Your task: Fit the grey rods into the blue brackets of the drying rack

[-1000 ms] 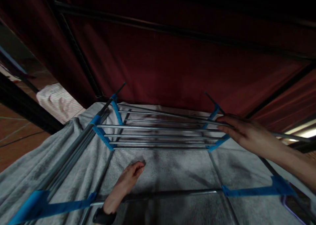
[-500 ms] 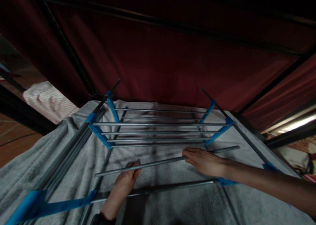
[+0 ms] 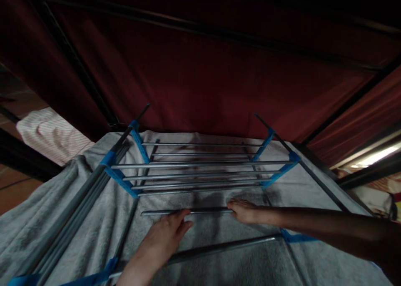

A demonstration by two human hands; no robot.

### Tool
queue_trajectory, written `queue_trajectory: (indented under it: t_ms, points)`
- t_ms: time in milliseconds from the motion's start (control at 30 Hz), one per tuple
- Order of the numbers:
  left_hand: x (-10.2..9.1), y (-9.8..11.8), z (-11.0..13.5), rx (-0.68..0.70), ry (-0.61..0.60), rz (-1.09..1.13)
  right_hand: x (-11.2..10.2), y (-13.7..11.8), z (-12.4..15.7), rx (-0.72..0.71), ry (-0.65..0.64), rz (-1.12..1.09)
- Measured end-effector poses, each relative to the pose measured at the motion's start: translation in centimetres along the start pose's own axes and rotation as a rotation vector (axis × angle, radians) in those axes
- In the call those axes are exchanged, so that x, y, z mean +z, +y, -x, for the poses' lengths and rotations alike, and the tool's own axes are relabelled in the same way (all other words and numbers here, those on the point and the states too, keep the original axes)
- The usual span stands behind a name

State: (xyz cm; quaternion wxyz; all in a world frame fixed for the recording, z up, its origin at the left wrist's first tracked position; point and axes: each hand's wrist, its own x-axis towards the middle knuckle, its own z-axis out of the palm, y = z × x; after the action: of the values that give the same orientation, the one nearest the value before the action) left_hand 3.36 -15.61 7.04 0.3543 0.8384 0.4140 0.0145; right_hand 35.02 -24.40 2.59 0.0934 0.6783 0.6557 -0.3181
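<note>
A loose grey metal rod (image 3: 206,210) is held low across the inside of a rack built of metal tubes and blue plastic brackets (image 3: 271,175). My right hand (image 3: 246,211) is closed around the rod's right part, hiding its end. Over the left part of the rod curl the fingers of my left hand (image 3: 164,236), the thumb sticking out below it. Beyond both hands, several fixed rack bars (image 3: 200,175) run between two blue brackets. Nearer to me, another crossbar (image 3: 228,247) passes partly behind my left forearm.
Grey blanket (image 3: 94,231) lies under the rack. Several tubes (image 3: 75,215) run side by side along the left side. Dark red fabric (image 3: 200,85) on a dark frame hangs behind. A striped cloth (image 3: 54,133) lies at far left, and a bright strip (image 3: 376,156) shows at right.
The loose rod has gone from slanted to nearly level, its left end shifting right and up in view. My left hand has moved right, its thumb now apart. The view has shifted slightly.
</note>
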Motion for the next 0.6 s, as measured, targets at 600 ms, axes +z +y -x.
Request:
queue_trajectory:
  t_ms: [600]
  points:
    - [-27.0,16.7,-16.0,0.266,0.403,-0.362,-23.5,-7.2,0.0,-0.572,0.158,-0.368]
